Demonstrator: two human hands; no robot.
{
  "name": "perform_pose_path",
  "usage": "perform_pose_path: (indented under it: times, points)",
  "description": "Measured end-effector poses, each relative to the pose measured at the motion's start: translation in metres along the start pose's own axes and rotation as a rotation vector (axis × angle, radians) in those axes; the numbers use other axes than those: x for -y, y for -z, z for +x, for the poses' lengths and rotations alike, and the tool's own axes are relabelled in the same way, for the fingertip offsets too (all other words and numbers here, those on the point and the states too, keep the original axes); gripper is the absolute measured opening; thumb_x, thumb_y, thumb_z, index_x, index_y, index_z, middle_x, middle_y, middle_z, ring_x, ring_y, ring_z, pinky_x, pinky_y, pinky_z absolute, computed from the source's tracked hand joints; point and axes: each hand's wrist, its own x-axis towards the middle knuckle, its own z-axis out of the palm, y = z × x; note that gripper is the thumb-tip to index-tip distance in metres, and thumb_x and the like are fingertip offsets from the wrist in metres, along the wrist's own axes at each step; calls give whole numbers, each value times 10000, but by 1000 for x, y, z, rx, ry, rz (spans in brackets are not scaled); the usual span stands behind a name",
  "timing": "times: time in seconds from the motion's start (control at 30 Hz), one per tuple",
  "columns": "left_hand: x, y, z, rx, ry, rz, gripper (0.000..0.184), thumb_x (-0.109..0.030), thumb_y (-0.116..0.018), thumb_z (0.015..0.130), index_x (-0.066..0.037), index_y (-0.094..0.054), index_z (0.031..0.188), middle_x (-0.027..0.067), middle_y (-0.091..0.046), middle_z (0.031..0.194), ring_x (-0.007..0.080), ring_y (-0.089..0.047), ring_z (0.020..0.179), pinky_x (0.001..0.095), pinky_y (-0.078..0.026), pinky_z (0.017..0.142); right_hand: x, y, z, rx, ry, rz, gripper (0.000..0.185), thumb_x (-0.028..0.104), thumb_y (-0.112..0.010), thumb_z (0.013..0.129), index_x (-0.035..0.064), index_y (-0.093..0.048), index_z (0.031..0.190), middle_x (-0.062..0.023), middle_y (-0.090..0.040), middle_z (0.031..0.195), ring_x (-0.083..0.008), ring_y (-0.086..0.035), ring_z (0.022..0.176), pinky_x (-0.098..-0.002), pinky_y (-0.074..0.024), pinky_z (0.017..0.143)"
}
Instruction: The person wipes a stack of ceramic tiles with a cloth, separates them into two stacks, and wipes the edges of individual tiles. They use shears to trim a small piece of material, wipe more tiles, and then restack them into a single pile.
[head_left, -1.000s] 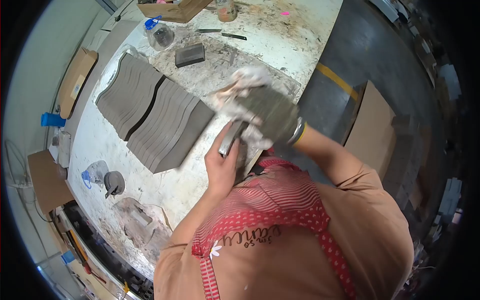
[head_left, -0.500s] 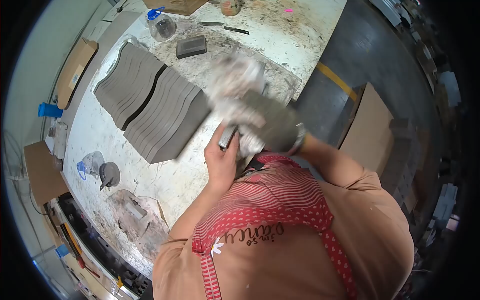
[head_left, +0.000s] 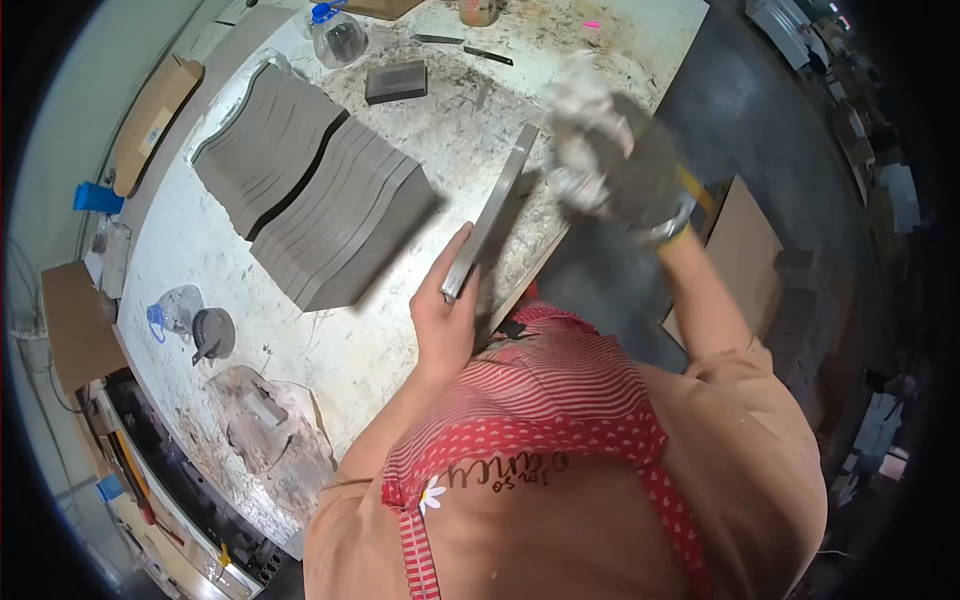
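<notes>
My left hand (head_left: 443,312) grips the lower end of a long, narrow grey metal bar (head_left: 492,210), which slants up and away over the table near its right edge. My right hand (head_left: 640,170), in a dark glove and smeared by motion, is raised past the table's right edge, apart from the bar. A crumpled whitish rag (head_left: 585,140) is bunched in that hand. Left of the bar lie two adjoining stacks of wavy grey pieces (head_left: 345,225), parted by a dark gap.
The worktable (head_left: 370,370) is white and stained. On it are a dark rectangular block (head_left: 396,82), a blue-capped clear bottle (head_left: 338,38), a knife (head_left: 488,56), a round grey container (head_left: 213,333) and a stained rag-like sheet (head_left: 265,420). Cardboard (head_left: 735,265) stands at the right.
My right hand has swung right with the rag, off the bar, so the bar's whole length now shows. My left hand keeps its hold on the lower end.
</notes>
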Motion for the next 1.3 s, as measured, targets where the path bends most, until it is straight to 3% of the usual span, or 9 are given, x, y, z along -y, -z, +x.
perform_pose_path:
  times: [0.2, 0.33, 0.4, 0.77, 0.87, 0.93, 1.03, 1.13, 1.3]
  points:
    - [21, -4, 7, 15, -116, 77, 400, 1, -605, 880, -19, -565, 1277, 85, -650, 1175, 60, -557, 802, 196, -455, 677, 42, -68, -5, 27, 41, 1086, 468, 317, -662, 830, 118, -579, 1246, -121, -574, 1232, -304, -552, 1153, -391, -450, 973]
    - [-11, -1, 10, 45, 99, -69, 416, 17, -592, 872, -49, -573, 1282, 97, -636, 1214, 140, -580, 1101, 247, -425, 933, -6, -49, 20, -84, 14, -37, 374, 257, -586, 834, 109, -599, 1177, -109, -592, 1196, -252, -597, 1038, -351, -479, 930]
    - [0, 1, 1, 65, -23, 37, 419, 8, -590, 875, -42, -562, 1290, 105, -626, 1239, 154, -546, 1182, 259, -397, 977, -69, -35, 26, 138, -366, 58, 469, 232, -654, 780, 94, -569, 1221, -167, -576, 1199, -296, -589, 1056, -379, -472, 944]
    - [18, 2, 1, 44, 11, 56, 422, -31, -620, 873, -82, -572, 1289, 163, -656, 1159, 217, -638, 1056, 292, -474, 898, 47, -47, -12, 118, 288, 10, 440, 157, -621, 799, 94, -558, 1230, -121, -571, 1248, -259, -568, 1132, -384, -483, 911]
    - [9, 0, 9, 20, -94, 71, 423, -26, -611, 877, -87, -573, 1294, 149, -658, 1165, 228, -637, 1061, 294, -472, 902, 23, -40, 14, 132, -153, 920, 554, 323, -717, 743, 124, -586, 1243, -89, -601, 1233, -299, -582, 1100, -400, -481, 919]
    - [-2, 2, 9, 83, 172, -72, 426, 9, -619, 861, -53, -578, 1280, 126, -628, 1234, 179, -561, 1171, 276, -400, 995, -34, -46, 21, 50, 247, -384, 507, 314, -725, 748, 112, -604, 1196, -93, -613, 1209, -304, -593, 1067, -385, -500, 879]
    - [15, 4, 0, 52, -49, 73, 429, 11, -612, 866, -62, -576, 1287, 120, -618, 1251, 174, -561, 1175, 276, -407, 995, -27, 10, 48, 154, -620, 588, 373, 148, -582, 875, 37, -558, 1230, -104, -653, 1052, -238, -629, 998, -359, -508, 866]
    - [11, 5, 2, 58, -10, 10, 419, 12, -611, 867, -60, -581, 1279, 119, -612, 1262, 174, -551, 1189, 289, -410, 1000, 1, 8, 17, -7, 188, -108, 422, 154, -591, 863, 47, -531, 1266, -134, -584, 1194, -290, -578, 1118, -411, -472, 936]
    - [33, 10, 0, 162, 218, 68, 440, 6, -623, 843, -58, -568, 1276, 174, -612, 1233, 257, -602, 1140, 325, -469, 943, 76, -53, -31, 223, 171, 241, 526, 289, -653, 826, 92, -540, 1301, -115, -576, 1264, -281, -570, 1144, -406, -449, 972]
